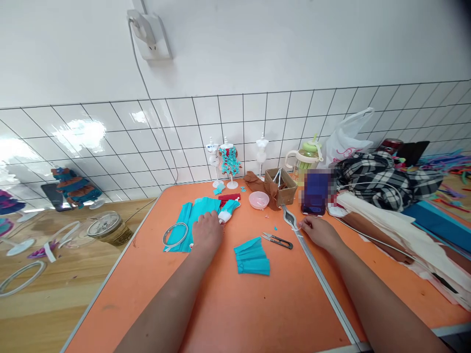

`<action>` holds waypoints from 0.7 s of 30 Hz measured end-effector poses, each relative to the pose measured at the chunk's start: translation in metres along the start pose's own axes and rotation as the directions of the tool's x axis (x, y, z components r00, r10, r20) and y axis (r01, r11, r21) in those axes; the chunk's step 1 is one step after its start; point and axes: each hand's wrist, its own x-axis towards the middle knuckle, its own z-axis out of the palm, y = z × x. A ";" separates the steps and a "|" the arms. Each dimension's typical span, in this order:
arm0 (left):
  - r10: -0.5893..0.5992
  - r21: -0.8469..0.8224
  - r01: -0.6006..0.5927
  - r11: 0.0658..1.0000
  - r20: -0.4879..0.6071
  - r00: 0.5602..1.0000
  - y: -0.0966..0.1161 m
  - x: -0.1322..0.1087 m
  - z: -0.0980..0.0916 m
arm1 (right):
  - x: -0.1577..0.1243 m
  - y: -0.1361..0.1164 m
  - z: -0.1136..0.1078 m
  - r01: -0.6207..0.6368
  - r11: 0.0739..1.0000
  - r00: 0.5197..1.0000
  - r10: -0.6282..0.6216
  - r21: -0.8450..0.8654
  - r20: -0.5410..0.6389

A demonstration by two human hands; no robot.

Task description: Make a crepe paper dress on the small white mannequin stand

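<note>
My left hand (208, 231) is closed, knuckles up, on a sheet of turquoise fabric (200, 206); whatever its fingers hold is hidden beneath. Beside it lie a round metal-coloured ring (175, 235) and a rolled turquoise strip with a white part (228, 210). My right hand (319, 231) rests by the table's folding seam, thumb and fingers pinched together near small white scraps (297, 231); anything between them is too small to make out. Between my hands are a pleated turquoise fabric piece (252, 257) and black-handled thread snips (277, 240).
Behind stand small white mannequins (261, 152), one dressed in turquoise ruffles (230, 162). Also there are a pink bowl (259, 200), a cardboard box (281, 189), a phone (315, 193) and a green-lidded jug (308, 157). Fabric strips (386, 215) cover the right side.
</note>
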 end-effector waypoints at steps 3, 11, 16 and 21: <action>0.050 -0.010 -0.051 0.999 -0.072 0.996 0.006 -0.007 -0.015 | -0.003 0.003 -0.002 -0.022 0.999 1.000 0.023 0.024 -0.011; 0.518 -0.436 -0.561 0.704 -0.225 0.825 0.012 -0.041 -0.010 | -0.005 0.007 0.000 0.027 0.984 0.998 -0.035 0.176 0.044; 0.541 -0.608 -0.586 0.536 -0.286 0.791 0.007 -0.060 0.014 | -0.005 -0.009 -0.006 0.089 0.967 0.995 -0.100 0.239 0.032; 0.450 -0.725 -0.559 0.403 -0.375 0.810 0.011 -0.066 0.016 | -0.031 -0.086 -0.024 0.317 0.894 0.943 -0.332 0.317 -0.008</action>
